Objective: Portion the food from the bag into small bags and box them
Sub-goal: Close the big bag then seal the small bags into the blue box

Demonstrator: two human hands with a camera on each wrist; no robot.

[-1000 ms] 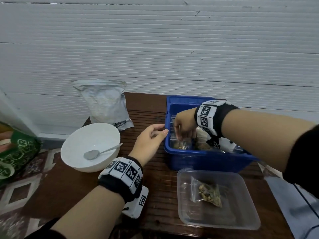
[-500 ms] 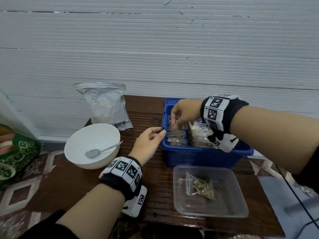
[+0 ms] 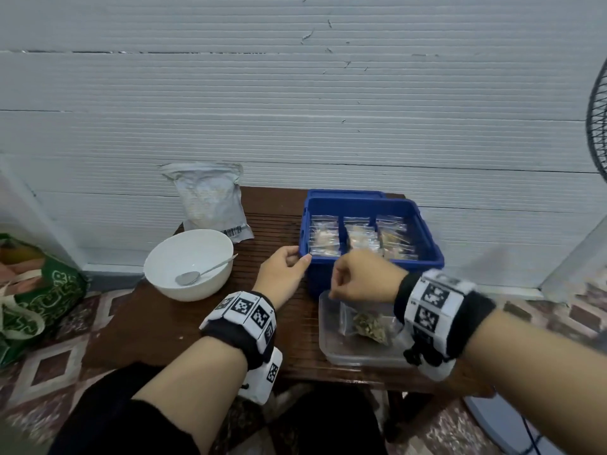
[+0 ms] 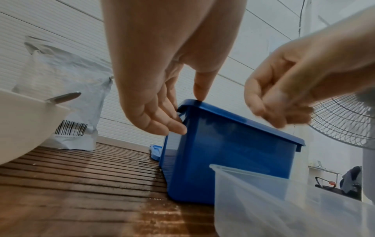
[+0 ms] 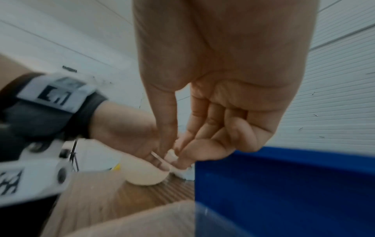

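The left hand (image 3: 283, 270) steadies the blue box (image 3: 430, 247) at its near-left corner — thumb on the rim, fingers relaxed against the wall. The right hand (image 3: 359, 280), loosely curled and holding nothing, hovers over the clear tub (image 3: 328, 343) at the table's near-right edge, where one filled small bag (image 3: 368, 323) lies. Risk, as a guess — reaching carelessly could nudge the light tub off that edge.

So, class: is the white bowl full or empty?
Empty of food: the white bowl shows a bare inside, holding only a spoon.
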